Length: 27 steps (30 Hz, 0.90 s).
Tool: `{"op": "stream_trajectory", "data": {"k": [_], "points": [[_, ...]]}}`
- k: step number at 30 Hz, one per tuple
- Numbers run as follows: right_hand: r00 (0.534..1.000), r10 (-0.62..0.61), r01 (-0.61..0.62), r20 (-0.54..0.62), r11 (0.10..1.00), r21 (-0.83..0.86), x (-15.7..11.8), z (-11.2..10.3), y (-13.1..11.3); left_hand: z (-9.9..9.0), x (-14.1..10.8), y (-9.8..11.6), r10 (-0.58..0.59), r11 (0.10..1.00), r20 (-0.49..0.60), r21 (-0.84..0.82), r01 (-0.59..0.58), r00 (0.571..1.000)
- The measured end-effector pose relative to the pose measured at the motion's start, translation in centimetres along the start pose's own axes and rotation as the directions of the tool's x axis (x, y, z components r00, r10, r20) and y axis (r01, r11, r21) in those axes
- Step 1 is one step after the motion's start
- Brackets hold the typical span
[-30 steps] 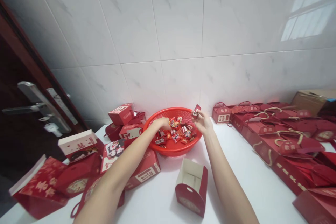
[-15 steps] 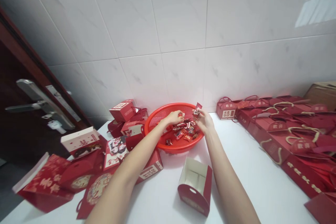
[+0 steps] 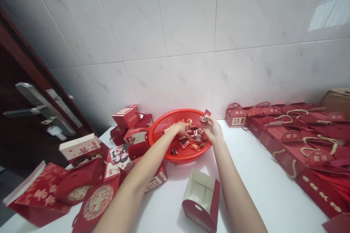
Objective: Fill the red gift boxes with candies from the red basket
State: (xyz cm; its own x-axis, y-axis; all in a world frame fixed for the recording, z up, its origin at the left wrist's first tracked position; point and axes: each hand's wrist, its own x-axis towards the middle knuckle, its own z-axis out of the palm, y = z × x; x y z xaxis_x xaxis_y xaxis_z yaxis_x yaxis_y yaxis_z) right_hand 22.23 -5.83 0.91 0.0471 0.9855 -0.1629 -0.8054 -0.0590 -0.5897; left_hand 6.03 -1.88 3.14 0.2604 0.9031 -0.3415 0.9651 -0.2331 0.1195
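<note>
A red plastic basket (image 3: pixel 157 125) with perforated sides stands against the wall, holding several wrapped candies (image 3: pixel 194 146). My left hand (image 3: pixel 179 129) reaches into it, fingers down among the candies; whether they close on one is hidden. Over the basket's right rim, my right hand (image 3: pixel 213 129) pinches a candy in a red and white wrapper (image 3: pixel 204 117). In front of the basket, between my forearms, sits an open red gift box (image 3: pixel 201 200) with a pale inside; nothing shows in it.
Folded red gift boxes (image 3: pixel 94 196) in several designs crowd the left side near a dark door (image 3: pixel 16 134) with a metal handle. Closed red boxes with cord handles (image 3: pixel 290 134) stand in rows at the right. A tiled wall (image 3: pixel 188 80) borders the white table (image 3: pixel 246 167) behind.
My left hand has moved slightly down and toward me within the basket. The right hand keeps its candy at the rim. The view has shifted slightly.
</note>
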Motion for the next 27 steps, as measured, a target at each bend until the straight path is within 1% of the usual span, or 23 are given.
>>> {"op": "stream_trajectory", "data": {"k": [3,5,7,11,16,21,24,25,27], "points": [[1.000,-0.019,0.019,0.000,1.000,-0.008,0.0,0.0,0.1,-0.1,0.6,0.8,0.108,0.994,-0.020,0.008,-0.108,0.994],[0.999,-0.031,0.031,-0.006,0.999,-0.012,-0.1,0.0,0.1,0.2,0.9,1.4,0.166,0.986,-0.018,0.005,-0.166,0.986],[0.999,-0.037,0.037,-0.013,0.999,-0.016,-0.1,0.1,0.2,0.6,1.0,1.8,0.189,0.982,-0.016,0.007,-0.189,0.982],[0.999,-0.040,0.039,-0.021,0.999,-0.026,-0.1,0.2,0.3,1.2,0.7,1.9,0.183,0.983,-0.054,-0.008,-0.184,0.982],[0.998,-0.052,0.051,-0.029,0.998,-0.036,-0.2,0.1,0.4,0.8,0.6,1.1,0.113,0.986,-0.124,-0.104,-0.127,0.986],[0.997,-0.071,0.069,-0.031,0.996,-0.056,-0.1,0.1,0.5,-0.3,1.0,-0.9,0.031,0.963,-0.237,-0.254,-0.093,0.971],[0.996,-0.086,0.084,-0.030,0.995,-0.061,0.0,0.1,0.5,-0.7,1.4,-2.5,-0.089,0.950,-0.315,-0.313,-0.015,0.945],[0.996,-0.088,0.086,-0.028,0.994,-0.061,0.0,0.1,0.5,-0.7,1.5,-3.0,-0.132,0.945,-0.323,-0.326,0.021,0.937],[0.996,-0.088,0.087,-0.022,0.994,-0.063,-0.1,0.1,0.4,-0.5,1.8,-3.8,-0.194,0.934,-0.302,-0.347,0.082,0.933]]}}
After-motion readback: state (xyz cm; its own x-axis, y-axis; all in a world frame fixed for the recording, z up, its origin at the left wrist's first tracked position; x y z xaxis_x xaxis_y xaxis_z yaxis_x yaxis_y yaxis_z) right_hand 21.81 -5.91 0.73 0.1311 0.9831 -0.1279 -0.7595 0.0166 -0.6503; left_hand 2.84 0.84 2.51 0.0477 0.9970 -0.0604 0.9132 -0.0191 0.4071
